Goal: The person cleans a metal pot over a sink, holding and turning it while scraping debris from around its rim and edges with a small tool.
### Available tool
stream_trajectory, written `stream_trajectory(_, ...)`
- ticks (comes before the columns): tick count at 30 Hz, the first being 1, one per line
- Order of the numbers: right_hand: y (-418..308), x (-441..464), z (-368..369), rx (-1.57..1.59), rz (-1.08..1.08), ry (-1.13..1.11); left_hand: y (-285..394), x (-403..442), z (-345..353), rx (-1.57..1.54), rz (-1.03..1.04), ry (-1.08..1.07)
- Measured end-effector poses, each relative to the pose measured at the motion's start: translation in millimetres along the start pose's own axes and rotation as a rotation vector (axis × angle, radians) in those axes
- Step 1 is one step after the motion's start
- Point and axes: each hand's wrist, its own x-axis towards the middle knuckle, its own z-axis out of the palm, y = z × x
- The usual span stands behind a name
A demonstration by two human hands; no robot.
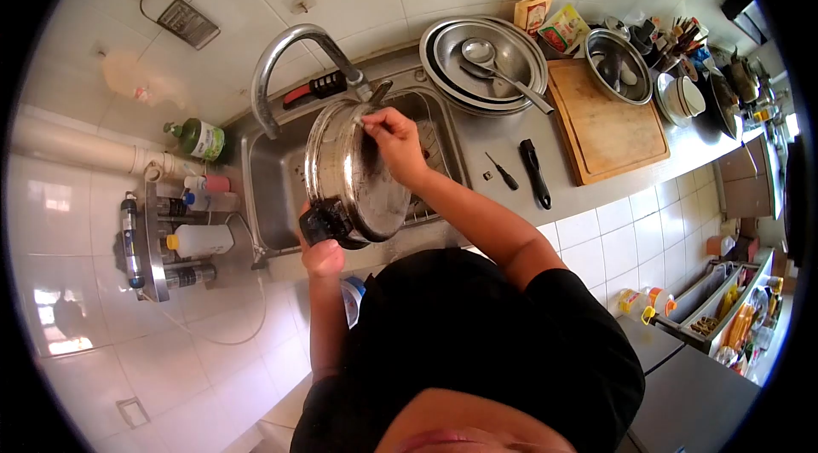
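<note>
A steel pot (328, 155) is held tilted on its side over the sink (284, 227), its round flat face turned towards the right. My left hand (324, 257) is closed around the black side handle (325, 221) at the pot's lower edge. Against the upper part of the pot, my right hand (397, 144) has its fingertips pinched together; whatever they hold, if anything, is too small to make out. On the counter to the right lie a small screwdriver (503, 172), a tiny metal piece (487, 175) and a loose black handle (535, 173).
A curved faucet (271, 69) arches over the sink's back left. Nested steel basins (432, 69) with a ladle (511, 82) stand right of the sink, beside a wooden cutting board (601, 142). A green bottle (200, 139) and a shelf of bottles (153, 240) are at left.
</note>
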Motion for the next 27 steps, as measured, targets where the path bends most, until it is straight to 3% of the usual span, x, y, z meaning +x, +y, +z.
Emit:
stream_trajectory(2, -4.6, -7.2, 1.6, -0.116, -0.153, -0.098, -0.3, -0.9, -0.3, 0.014, 0.006, 0.024)
stream_trajectory(6, -2.9, 14.3, -11.2, -0.111, 0.001, -0.022, -3.6, -3.4, -12.5, 0.064, 0.017, 0.027)
stream_trajectory(10, -15.3, -1.8, -6.2, -0.232, -0.163, -0.234, -3.6, 1.7, -11.8, 0.056, 0.006, -0.002)
stream_trajectory(14, -0.8, 15.9, -13.2, -0.111, -0.027, -0.056, -9.4, -1.3, -21.7, 0.023, 0.015, 0.004)
stream_trajectory(18, -23.2, -10.1, -1.2, -0.24, -0.286, -0.266, -5.6, 5.9, -16.3, -0.025, -0.017, -0.015)
stream_trajectory(22, -15.7, 1.2, -4.6, -0.216, -0.051, -0.162, -11.4, 5.9, -25.0, -0.036, -0.005, 0.019)
stream_trajectory(27, -23.5, -5.9, -2.1, -0.108, 0.052, -0.151, -7.9, 7.9, -18.6, -0.03, -0.014, 0.031)
